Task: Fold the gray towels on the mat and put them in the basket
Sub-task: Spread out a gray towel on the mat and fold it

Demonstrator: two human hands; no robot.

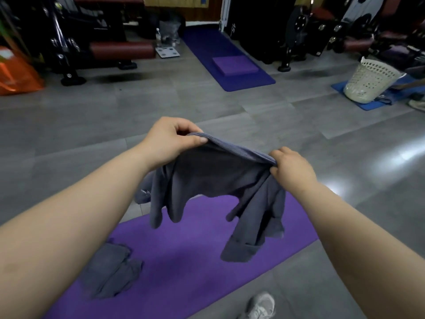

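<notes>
Both hands up in front, holding one gray towel (213,178) in the air above the purple mat (195,256). Left hand (170,141) pinches the striped top hem w/ thumb on top and fingers curled behind; right hand (292,168) is closed on the same hem, a bit lower and nearer the camera. Hem runs taut between the two hands, long axis left-right and sloping down toward the right; rest of the cloth hangs bunched below, w/ several corners dangling, the longest on the right reaching down near the mat. A small pale mark shows on the towel's left edge, too blurred to read. Second gray towel (112,270) lies crumpled on the mat's near-left part, well apart from both hands. White lattice basket (370,81) stands far right on a blue mat (349,93), well away across the gray floor (115,111). A light sneaker (262,305) shows at the bottom edge, beside the mat.
</notes>
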